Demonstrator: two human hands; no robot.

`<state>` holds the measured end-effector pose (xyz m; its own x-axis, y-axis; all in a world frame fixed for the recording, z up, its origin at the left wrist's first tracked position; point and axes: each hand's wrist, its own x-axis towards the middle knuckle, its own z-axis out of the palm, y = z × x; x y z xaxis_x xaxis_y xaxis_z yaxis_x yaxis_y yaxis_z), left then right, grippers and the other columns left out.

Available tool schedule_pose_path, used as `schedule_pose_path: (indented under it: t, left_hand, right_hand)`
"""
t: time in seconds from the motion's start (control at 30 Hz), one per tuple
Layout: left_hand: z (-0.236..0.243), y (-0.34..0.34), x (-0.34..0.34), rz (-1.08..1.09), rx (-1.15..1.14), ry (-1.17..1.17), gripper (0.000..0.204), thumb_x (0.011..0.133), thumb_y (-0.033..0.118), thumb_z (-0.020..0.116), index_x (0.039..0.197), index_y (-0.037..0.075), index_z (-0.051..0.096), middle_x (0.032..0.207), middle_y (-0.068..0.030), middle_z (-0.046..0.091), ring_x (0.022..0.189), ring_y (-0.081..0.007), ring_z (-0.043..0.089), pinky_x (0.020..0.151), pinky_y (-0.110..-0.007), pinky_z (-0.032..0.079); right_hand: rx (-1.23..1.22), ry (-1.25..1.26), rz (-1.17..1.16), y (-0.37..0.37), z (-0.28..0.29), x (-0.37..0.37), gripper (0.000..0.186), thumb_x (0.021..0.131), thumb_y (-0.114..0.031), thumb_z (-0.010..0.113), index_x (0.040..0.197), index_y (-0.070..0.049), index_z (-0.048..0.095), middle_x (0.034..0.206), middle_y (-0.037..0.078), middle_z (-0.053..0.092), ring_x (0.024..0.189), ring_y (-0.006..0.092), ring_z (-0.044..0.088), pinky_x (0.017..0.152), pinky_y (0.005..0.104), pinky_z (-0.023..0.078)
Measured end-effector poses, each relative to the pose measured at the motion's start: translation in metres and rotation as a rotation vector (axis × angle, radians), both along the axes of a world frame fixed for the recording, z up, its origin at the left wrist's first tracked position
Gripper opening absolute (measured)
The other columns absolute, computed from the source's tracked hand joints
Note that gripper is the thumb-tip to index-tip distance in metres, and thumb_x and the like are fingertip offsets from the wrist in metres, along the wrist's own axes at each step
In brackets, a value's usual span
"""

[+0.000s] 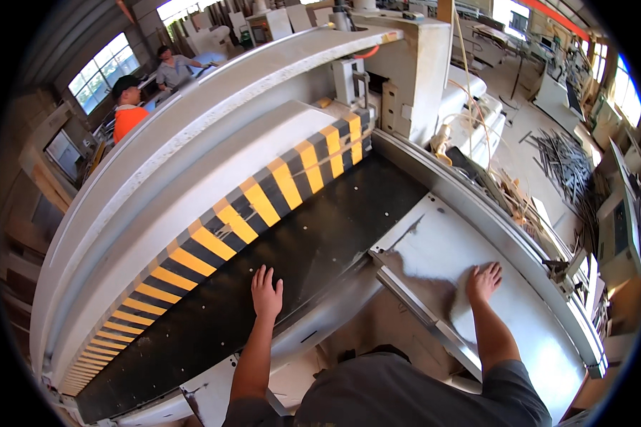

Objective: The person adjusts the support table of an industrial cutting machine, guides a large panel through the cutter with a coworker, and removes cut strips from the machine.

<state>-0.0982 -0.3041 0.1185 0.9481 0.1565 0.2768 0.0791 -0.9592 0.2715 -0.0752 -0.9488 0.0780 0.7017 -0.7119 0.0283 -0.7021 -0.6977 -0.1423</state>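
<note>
My left hand (266,291) is over the black bed (320,235) of a large machine, fingers stretched out and nothing in them. Just beyond its fingertips runs a long guard bar with yellow and black stripes (263,202). My right hand (484,280) lies with fingers spread on a pale, smooth side table (527,341) to the right of the bed. That hand holds nothing either. Whether the left palm rests on the bed or hovers just above it, I cannot tell.
A metal fence rail (477,201) borders the side table on its far right. Two people stand beyond the machine, one in an orange top (128,121), one in a grey shirt (172,71). Dark strips (566,167) are heaped on the floor at right.
</note>
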Motion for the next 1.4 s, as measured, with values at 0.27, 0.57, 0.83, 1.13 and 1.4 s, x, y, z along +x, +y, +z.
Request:
schedule_pose_path:
  t: [0.27, 0.57, 0.83, 1.13, 1.4]
  left_hand:
    - [-0.012, -0.033, 0.108, -0.193, -0.003, -0.043, 0.045, 0.102, 0.026, 0.062, 0.140, 0.002, 0.059, 0.156, -0.0169, 0.049, 0.144, -0.0386, 0.043, 0.121, -0.047, 0.037]
    - [-0.029, -0.051, 0.206, -0.226, 0.100, -0.090, 0.048, 0.103, 0.027, 0.061, 0.144, 0.002, 0.056, 0.157, -0.0187, 0.048, 0.147, -0.0373, 0.041, 0.124, -0.049, 0.033]
    - [-0.038, -0.068, 0.244, 0.154, 0.216, 0.016, 0.061, 0.104, 0.043, 0.054, 0.149, 0.002, 0.051, 0.152, -0.0202, 0.051, 0.146, -0.0374, 0.041, 0.126, -0.054, 0.022]
    - [-0.068, -0.059, 0.251, 0.195, 0.287, 0.098, 0.080, 0.104, 0.059, 0.048, 0.159, 0.002, 0.039, 0.162, -0.0229, 0.040, 0.152, -0.0421, 0.033, 0.126, -0.064, 0.014]
    - [-0.058, -0.049, 0.154, -0.072, 0.160, 0.071, 0.061, 0.100, 0.037, 0.066, 0.150, 0.005, 0.051, 0.140, -0.0156, 0.055, 0.137, -0.0396, 0.049, 0.121, -0.060, 0.032]
  right_hand:
    - [-0.002, -0.019, 0.003, -0.004, -0.009, 0.000, 0.078, 0.103, -0.042, 0.050, 0.162, 0.004, 0.028, 0.170, 0.018, 0.028, 0.159, 0.0334, 0.023, 0.129, 0.0503, 0.016]
    - [-0.037, 0.001, 0.011, -0.012, -0.024, 0.003, 0.078, 0.103, -0.042, 0.050, 0.162, 0.003, 0.028, 0.170, 0.018, 0.029, 0.159, 0.0338, 0.022, 0.129, 0.0505, 0.016]
    - [-0.008, 0.027, 0.007, -0.012, -0.032, 0.004, 0.078, 0.103, -0.042, 0.049, 0.163, 0.003, 0.026, 0.171, 0.018, 0.026, 0.160, 0.0338, 0.019, 0.129, 0.0499, 0.014]
    - [-0.034, 0.012, 0.008, -0.017, -0.051, 0.007, 0.079, 0.103, -0.044, 0.049, 0.163, 0.002, 0.026, 0.172, 0.017, 0.026, 0.160, 0.0330, 0.018, 0.129, 0.0506, 0.013]
    - [-0.001, -0.007, -0.001, -0.014, -0.048, 0.008, 0.080, 0.103, -0.045, 0.049, 0.164, 0.001, 0.025, 0.172, 0.016, 0.025, 0.161, 0.0321, 0.018, 0.129, 0.0501, 0.013]
